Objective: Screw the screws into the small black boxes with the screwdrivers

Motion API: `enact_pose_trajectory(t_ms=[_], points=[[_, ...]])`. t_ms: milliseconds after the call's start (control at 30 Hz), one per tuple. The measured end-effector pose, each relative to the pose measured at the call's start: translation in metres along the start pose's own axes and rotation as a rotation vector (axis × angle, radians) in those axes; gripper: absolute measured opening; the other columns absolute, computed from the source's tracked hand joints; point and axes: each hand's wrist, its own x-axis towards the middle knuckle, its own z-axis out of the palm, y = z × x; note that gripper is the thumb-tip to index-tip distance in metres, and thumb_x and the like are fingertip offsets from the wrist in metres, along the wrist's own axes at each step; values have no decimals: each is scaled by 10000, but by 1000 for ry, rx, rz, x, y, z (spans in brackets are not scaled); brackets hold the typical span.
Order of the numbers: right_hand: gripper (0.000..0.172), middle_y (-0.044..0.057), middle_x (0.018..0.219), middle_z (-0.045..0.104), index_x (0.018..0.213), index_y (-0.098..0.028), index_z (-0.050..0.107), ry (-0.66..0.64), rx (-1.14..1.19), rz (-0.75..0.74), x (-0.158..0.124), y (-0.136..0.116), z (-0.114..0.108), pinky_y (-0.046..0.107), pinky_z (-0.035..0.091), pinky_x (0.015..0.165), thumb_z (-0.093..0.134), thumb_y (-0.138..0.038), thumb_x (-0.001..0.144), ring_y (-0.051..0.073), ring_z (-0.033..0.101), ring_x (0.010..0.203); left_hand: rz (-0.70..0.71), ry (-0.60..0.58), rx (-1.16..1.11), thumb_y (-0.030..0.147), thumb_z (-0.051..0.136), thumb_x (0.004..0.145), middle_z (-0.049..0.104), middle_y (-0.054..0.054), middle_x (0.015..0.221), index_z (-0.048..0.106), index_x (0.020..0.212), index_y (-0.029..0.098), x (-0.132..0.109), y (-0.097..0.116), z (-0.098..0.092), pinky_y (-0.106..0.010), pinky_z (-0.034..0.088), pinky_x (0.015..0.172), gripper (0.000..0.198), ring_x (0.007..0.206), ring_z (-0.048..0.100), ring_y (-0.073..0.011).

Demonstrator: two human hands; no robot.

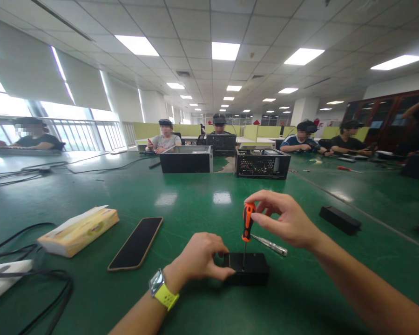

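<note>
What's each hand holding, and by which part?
Right hand: the screwdriver, by the top of its handle. Left hand: the black box, by its left end.

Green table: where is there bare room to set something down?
The table is bare between the phone and the left computer case, and between phone and left forearm. It is crowded around the black box, with left hand, right hand, screwdriver and silver tool, and at the left edge among cables.

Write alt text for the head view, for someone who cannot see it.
The right hand holds an orange-and-black screwdriver upright against a black box, which the left hand grips on a green table. A phone and tissue pack lie left; people sit farther back, near computer cases.
</note>
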Motion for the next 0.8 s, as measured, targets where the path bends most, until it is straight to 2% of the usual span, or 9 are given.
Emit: enact_pose_trajectory(t_ms=[167, 300, 433, 633, 800], points=[[250, 32, 897, 675, 1025, -190, 630, 10, 16, 11, 1, 0, 3, 227, 517, 566, 686, -297, 806, 129, 630, 695, 6, 1, 8, 454, 734, 690, 655, -15, 653, 727, 770, 159, 0, 0, 0, -234, 383, 578, 306, 612, 587, -144], [197, 28, 867, 675, 1021, -177, 625, 47, 14, 16, 1, 0, 4, 220, 511, 556, 626, -228, 830, 117, 622, 660, 16, 10, 20, 459, 719, 707, 658, -22, 652, 729, 781, 161, 0, -1, 2, -239, 383, 579, 308, 618, 591, -152], [238, 27, 862, 672, 1059, -172, 634, 31, 28, 24, 1, -1, 4, 224, 518, 581, 572, -164, 829, 118, 625, 672, 26, 8, 13, 469, 705, 725, 652, -21, 649, 725, 782, 163, 0, -2, 2, -236, 385, 581, 313, 611, 587, -146], [209, 44, 929, 671, 1006, -189, 652, 38, 34, 5, 1, 1, 4, 238, 511, 597, 656, -292, 824, 139, 616, 731, 31, 17, 18, 480, 711, 711, 651, -15, 646, 722, 772, 165, -1, -2, 2, -237, 384, 576, 322, 608, 591, -145], [183, 40, 889, 659, 994, -185, 648, 57, 24, 7, 1, 3, 5, 235, 506, 585, 642, -273, 833, 130, 602, 695, 39, 43, 20, 488, 718, 689, 648, -16, 646, 714, 769, 168, -1, -3, 4, -237, 385, 574, 330, 607, 588, -146]])
